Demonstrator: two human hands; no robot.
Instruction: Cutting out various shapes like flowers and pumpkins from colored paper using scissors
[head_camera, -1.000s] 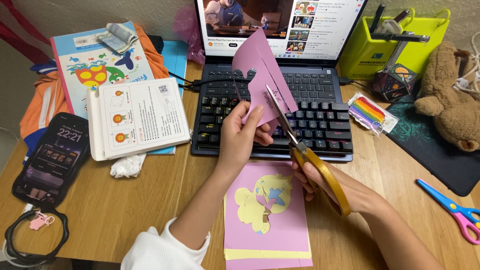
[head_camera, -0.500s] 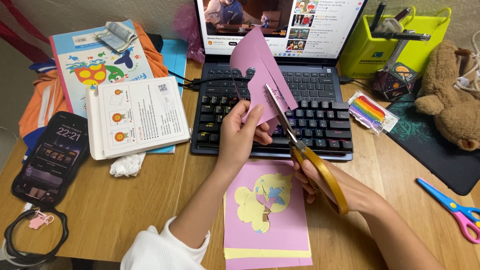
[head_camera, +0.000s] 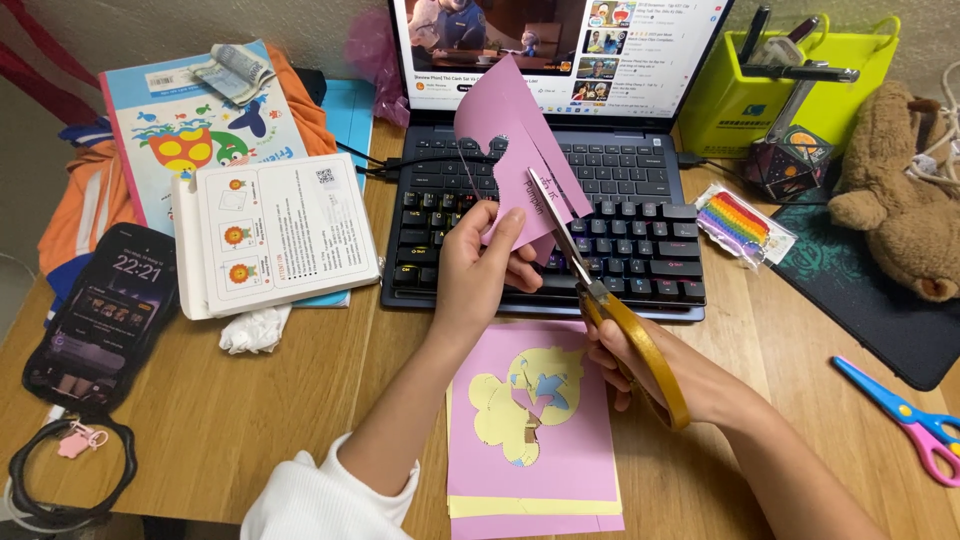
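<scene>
While the left hand (head_camera: 478, 268) pinches the lower edge of a cut pink paper sheet (head_camera: 510, 140) between thumb and fingers, that sheet stands nearly upright above the black keyboard (head_camera: 640, 250), its long axis running from the hand up and slightly left toward the laptop screen (head_camera: 560, 45). Several slits already run through it, and a curved notch shows on its left edge. The right hand (head_camera: 650, 365) is closed around the yellow loop handles of a pair of yellow-handled metal scissors (head_camera: 600, 300). Their long axis runs diagonally from the handles at lower right up to the tips at upper left, and the blades lie against the sheet's right part; whether the blades are parted cannot be told. Below both hands, flat on the wooden desk (head_camera: 250, 420), lies a pink paper sheet with a cut-out hole over yellow paper (head_camera: 530, 420). A pair of blue and pink scissors (head_camera: 905, 415) rests well apart at the right edge.
</scene>
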